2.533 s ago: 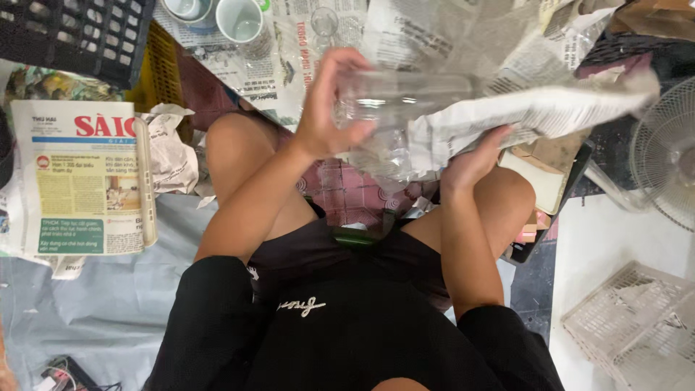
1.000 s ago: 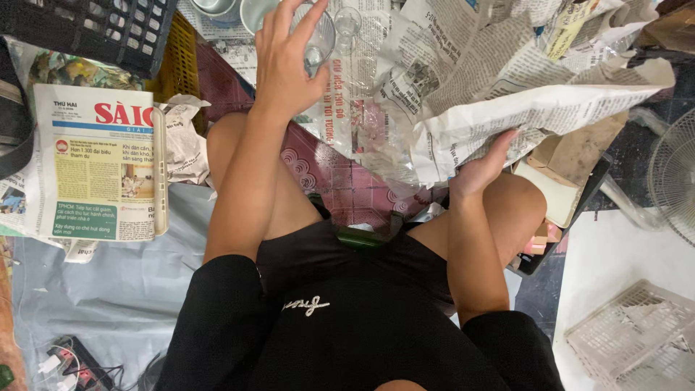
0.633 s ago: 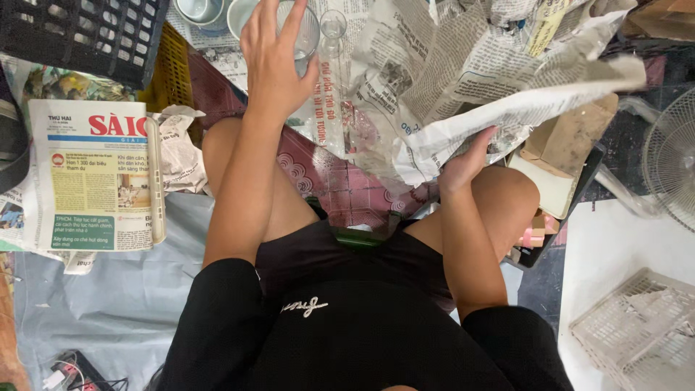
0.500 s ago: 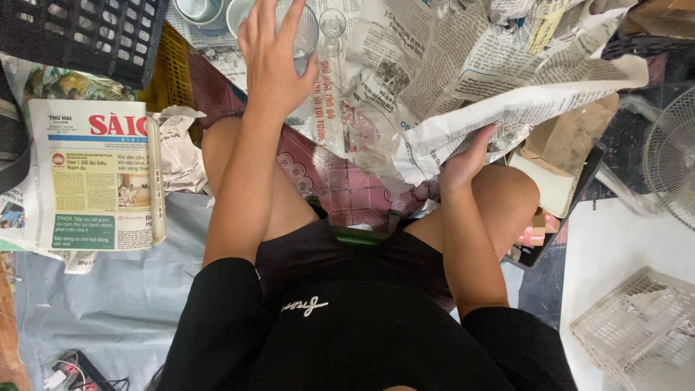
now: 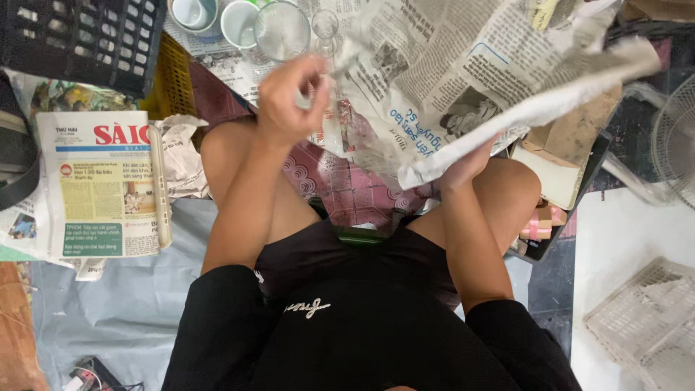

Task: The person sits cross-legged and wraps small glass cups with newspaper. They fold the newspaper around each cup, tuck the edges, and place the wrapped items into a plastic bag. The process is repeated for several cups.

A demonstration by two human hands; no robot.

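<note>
The left hand point(image 5: 289, 98) has its grip pinched shut on the corner of a crumpled newspaper sheet point(image 5: 463, 87). The right hand point(image 5: 463, 163) grips the same sheet from beneath, fingers hidden. A clear glass point(image 5: 282, 30) stands just beyond the left grip.

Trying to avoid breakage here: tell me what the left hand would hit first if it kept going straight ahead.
Likely the clear drinking glass standing just beyond the left hand, with small cups beside it; depth is hard to judge from above.
</note>
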